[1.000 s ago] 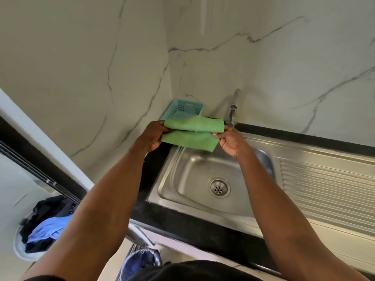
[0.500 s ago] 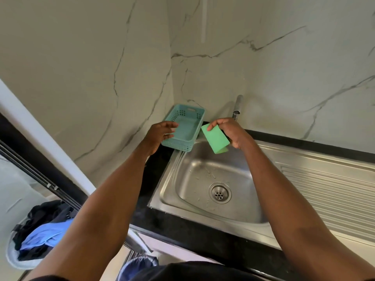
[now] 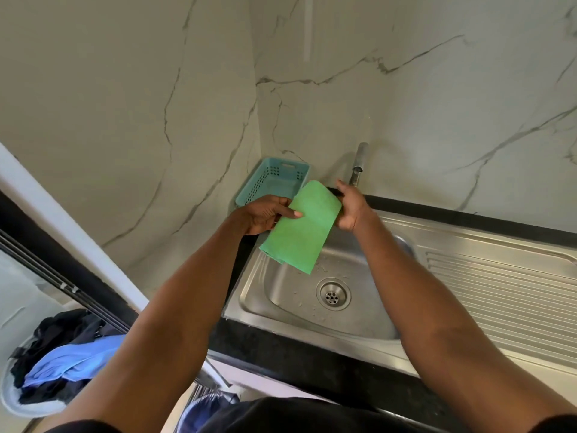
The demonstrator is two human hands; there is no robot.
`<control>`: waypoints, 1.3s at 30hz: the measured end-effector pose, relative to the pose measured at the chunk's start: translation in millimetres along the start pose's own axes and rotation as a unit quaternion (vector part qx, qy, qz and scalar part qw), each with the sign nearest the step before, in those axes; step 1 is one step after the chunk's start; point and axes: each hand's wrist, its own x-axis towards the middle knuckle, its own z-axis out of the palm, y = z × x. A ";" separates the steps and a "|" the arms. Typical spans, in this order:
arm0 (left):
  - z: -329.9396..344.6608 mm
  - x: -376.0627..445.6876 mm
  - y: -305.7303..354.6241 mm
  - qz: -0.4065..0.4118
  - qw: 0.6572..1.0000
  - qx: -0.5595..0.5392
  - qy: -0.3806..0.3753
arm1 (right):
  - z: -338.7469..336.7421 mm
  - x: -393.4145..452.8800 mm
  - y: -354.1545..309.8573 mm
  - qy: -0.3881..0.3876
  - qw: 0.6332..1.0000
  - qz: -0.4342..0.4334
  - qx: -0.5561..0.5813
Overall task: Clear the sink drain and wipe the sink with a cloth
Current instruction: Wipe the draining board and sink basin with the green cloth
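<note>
A folded green cloth (image 3: 299, 228) hangs above the back left corner of the steel sink (image 3: 281, 295). My left hand (image 3: 265, 214) pinches its left edge and my right hand (image 3: 349, 207) grips its upper right edge. The round drain (image 3: 332, 295) lies uncovered in the basin floor, with water drops around it. The tap (image 3: 358, 164) stands just behind my right hand.
A light blue perforated basket (image 3: 274, 179) sits in the counter's back left corner against the marble wall. The ribbed drainboard (image 3: 499, 285) stretches to the right. A black counter edge (image 3: 296, 354) runs along the front. On the floor at the lower left stands a basket of clothes (image 3: 53, 370).
Half a second ago only my right hand held the cloth, while my left was at the blue basket. Now my left hand has come back and grips the cloth, which hangs lower and looks longer.
</note>
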 end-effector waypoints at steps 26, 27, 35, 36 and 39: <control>-82.5 55.0 35.5 0.047 0.976 -0.119 0.177 | 57.3 81.8 -20.1 0.008 0.990 -0.082 -0.118; -85.3 60.7 34.7 0.054 0.974 -0.110 0.193 | 59.9 88.8 -19.8 0.009 0.987 -0.084 -0.133; -105.3 103.5 37.0 0.078 0.886 0.185 0.419 | 77.2 159.9 -10.2 0.166 0.934 -0.139 -0.285; -106.1 104.7 34.3 0.087 0.873 0.212 0.431 | 78.4 160.8 -6.9 0.178 0.899 -0.161 -0.366; -103.7 103.8 25.7 0.096 0.847 0.253 0.458 | 79.7 159.7 1.6 0.192 0.811 -0.226 -0.505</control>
